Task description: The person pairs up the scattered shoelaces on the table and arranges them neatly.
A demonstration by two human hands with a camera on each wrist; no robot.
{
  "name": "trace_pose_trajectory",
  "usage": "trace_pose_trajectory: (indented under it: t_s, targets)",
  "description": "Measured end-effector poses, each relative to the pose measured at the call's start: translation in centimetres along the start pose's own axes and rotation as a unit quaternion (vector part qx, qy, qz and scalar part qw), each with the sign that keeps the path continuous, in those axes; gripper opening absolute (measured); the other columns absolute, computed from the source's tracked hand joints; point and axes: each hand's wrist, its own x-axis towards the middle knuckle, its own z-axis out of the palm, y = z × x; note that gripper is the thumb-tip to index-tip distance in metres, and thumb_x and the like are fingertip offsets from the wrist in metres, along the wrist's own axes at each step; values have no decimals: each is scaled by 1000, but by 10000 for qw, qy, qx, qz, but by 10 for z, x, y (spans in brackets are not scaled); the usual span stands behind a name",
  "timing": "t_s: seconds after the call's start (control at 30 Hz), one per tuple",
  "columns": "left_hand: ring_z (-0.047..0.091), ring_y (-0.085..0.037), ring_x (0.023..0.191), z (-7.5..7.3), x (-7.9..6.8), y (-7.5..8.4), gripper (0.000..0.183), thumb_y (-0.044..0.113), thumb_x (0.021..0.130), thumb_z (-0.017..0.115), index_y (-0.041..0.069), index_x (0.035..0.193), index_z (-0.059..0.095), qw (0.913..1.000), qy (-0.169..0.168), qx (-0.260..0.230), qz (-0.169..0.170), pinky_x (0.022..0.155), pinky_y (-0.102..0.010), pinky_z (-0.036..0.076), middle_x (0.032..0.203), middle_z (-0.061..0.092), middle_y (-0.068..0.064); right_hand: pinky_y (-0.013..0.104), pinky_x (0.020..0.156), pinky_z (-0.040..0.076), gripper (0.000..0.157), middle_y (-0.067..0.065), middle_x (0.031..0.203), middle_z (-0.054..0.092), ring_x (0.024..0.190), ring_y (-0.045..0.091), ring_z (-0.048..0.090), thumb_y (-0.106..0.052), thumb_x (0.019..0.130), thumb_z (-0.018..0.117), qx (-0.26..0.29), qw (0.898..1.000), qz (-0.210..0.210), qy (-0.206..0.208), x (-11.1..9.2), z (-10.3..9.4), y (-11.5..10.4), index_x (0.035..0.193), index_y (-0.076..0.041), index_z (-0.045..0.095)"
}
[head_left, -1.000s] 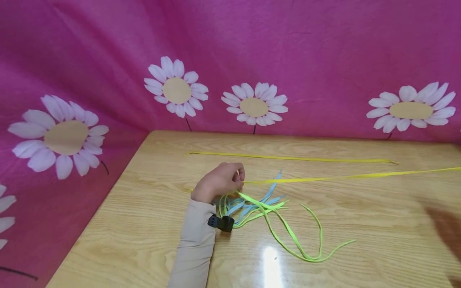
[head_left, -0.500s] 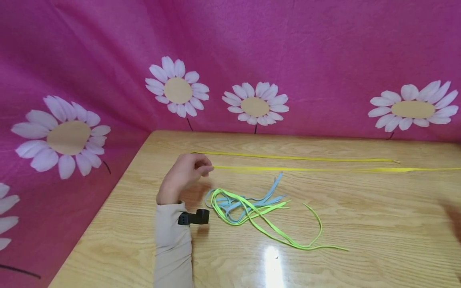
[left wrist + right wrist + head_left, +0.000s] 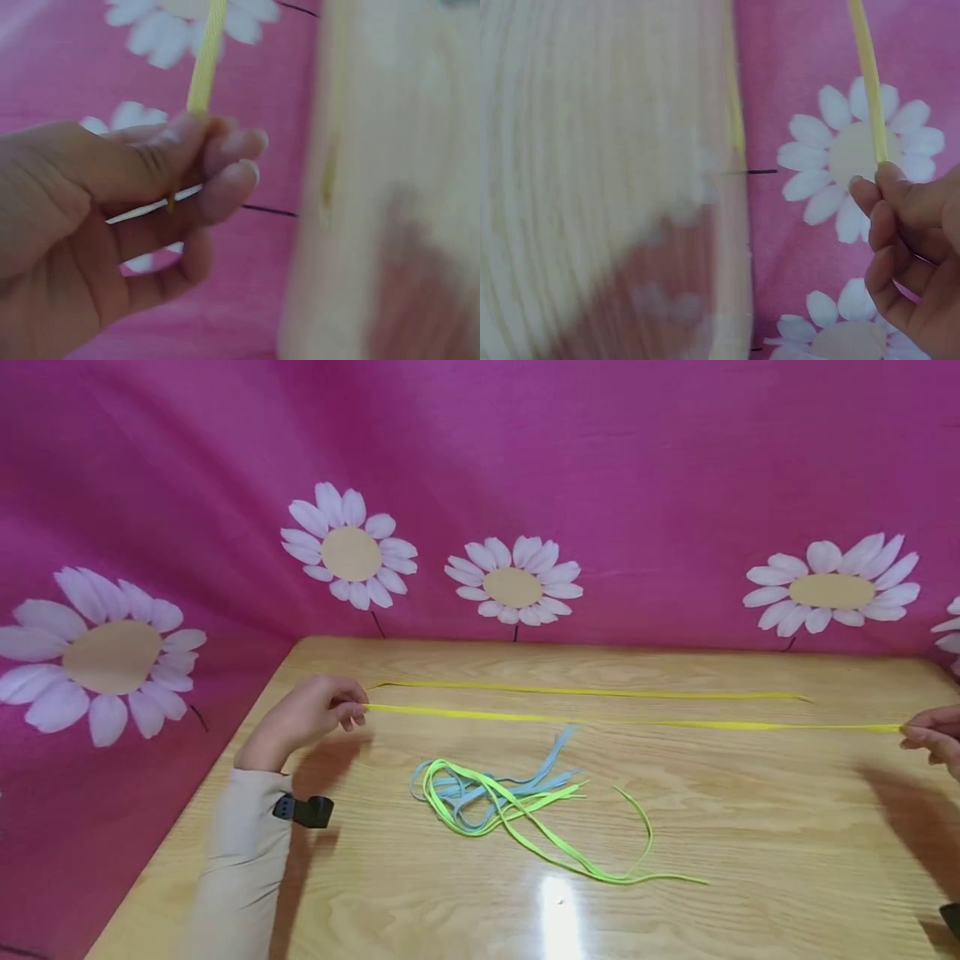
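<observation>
So the flat yellow shoelace (image 3: 712, 725) is stretched pretty much straight between both hands, looks like just above the table (image 3: 750, 810). Left hand (image 3: 307, 714) pinches one end, thumb against fingers, with a little tip poking out below. Right hand (image 3: 936, 737) pinches the other end, though its wrist view is soft enough that I can't tell if any tip sticks out. Those grips are right at the ends, so I'd guess a harder tug pops one loose. It also goes thin then wide, so it may be twisted and could land that way. A second yellow lace (image 3: 585, 692) lies just behind; drift back and they'd cross. Nearer the person: tangled blue laces (image 3: 557, 756) and neon green laces (image 3: 611, 879), an easy snag if it sags.
</observation>
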Motion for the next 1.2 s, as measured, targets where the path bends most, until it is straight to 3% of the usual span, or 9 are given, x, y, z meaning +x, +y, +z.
trace_pose_trajectory:
  t_s: [0.07,0.1,0.23,0.3,0.43,0.53,0.67,0.9,1.2]
  targets:
    - [65,-19,65,-1,2,-10,5,-6,92,59,-5,92,63,10000,34,78,-15,63,-36,53,77,69,-12,11,42,37,46,-30,66,60,54,-12,54,6,95,53,21,9997,-213,99,-1,13,-37,84,-39,62]
    - [65,-20,64,0,3,-14,3,-5,91,60,-5,90,62,9999,74,91,-27,61,-36,53,75,69,-13,11,42,37,38,-30,66,59,55,-13,54,7,93,55,-183,9989,-394,181,-1,18,-49,84,-29,64]
    - [62,-17,60,3,14,-28,7,4,91,65,-1,86,65,9989,193,416,-108,61,-34,51,69,67,-9,14,43,36,18,-33,64,51,52,-14,47,17,88,55,-1116,9927,-309,-335,6,32,-111,79,2,61]
    - [58,-15,61,3,19,-36,8,6,90,67,0,84,67,9979,239,601,-91,61,-33,48,69,66,-6,13,44,35,13,-28,61,52,51,-15,44,23,80,59,-1776,9820,-319,-560,12,36,-127,78,10,58]
    - [54,-16,65,3,28,-48,7,3,90,66,1,84,69,9953,329,907,33,63,-34,45,74,65,-5,19,46,36,9,-4,59,60,50,-9,42,12,82,66,-2613,9598,-159,-1018,27,40,-128,79,3,63]
    - [56,-19,70,6,36,-53,8,-1,91,62,0,85,68,9944,341,998,-3,66,-35,46,77,66,-7,25,48,35,7,2,63,61,52,-3,42,3,86,67,-2824,9510,79,-1258,35,42,-123,80,0,65]
    - [58,-23,75,15,46,-58,9,-3,89,61,0,82,67,9942,380,992,-186,69,-38,47,81,66,-10,29,51,38,6,5,67,64,54,5,51,-3,84,71,-2799,9503,272,-1338,44,47,-115,79,-3,67]
    - [55,-33,89,31,59,-66,11,-3,82,69,1,72,65,9907,547,1236,145,79,-45,47,90,59,-17,38,52,41,10,15,75,64,67,32,58,-9,82,73,-2878,9458,641,-1359,59,61,-106,83,0,68]
    - [58,-27,81,33,71,-69,9,-1,84,70,3,76,67,9919,448,1147,-316,78,-43,48,79,63,-9,45,58,46,9,16,76,64,72,35,58,0,80,71,-2720,9433,960,-1645,67,66,-100,87,5,67]
